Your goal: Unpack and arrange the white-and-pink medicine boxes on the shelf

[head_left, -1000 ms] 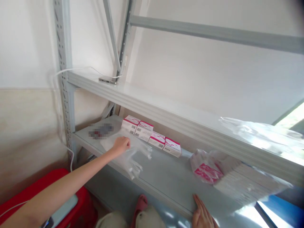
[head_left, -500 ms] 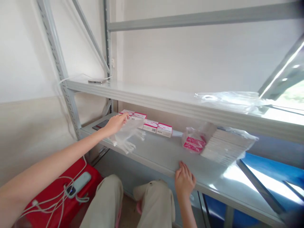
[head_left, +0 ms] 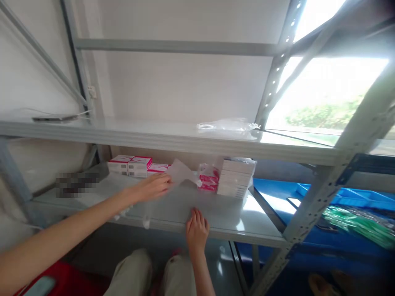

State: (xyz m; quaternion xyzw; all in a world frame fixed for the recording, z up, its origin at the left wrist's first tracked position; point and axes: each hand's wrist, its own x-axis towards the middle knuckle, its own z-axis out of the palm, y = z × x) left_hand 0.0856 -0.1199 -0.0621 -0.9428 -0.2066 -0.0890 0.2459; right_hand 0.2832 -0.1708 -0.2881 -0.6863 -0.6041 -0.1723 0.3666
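My left hand [head_left: 156,186] reaches across the lower shelf [head_left: 173,210] with its fingers closed on a thin clear plastic bag [head_left: 182,172]. Part of the bag sticks out past the fingertips, and blurred crinkled plastic hangs below the wrist. Behind that hand stand several white and pink boxes [head_left: 138,166] in a row along the back. My right hand [head_left: 197,231] lies on the front edge of the shelf, fingers stretched out and holding nothing. Beyond it are a clear bag with pink boxes [head_left: 209,179] and a wrapped stack of white boxes [head_left: 234,179].
On the upper shelf [head_left: 129,133] lie flat clear plastic [head_left: 228,124] and a thin dark device [head_left: 55,118] with a cable. A metal upright [head_left: 311,197] stands at the right, with blue trays [head_left: 348,197] and green plastic packaging [head_left: 361,226] beyond. A red case [head_left: 70,279] sits low left.
The view has swung to the right. My left hand has carried the plastic bag rightward, from beside the left boxes towards the bagged pink boxes. My right hand still rests on the shelf edge.
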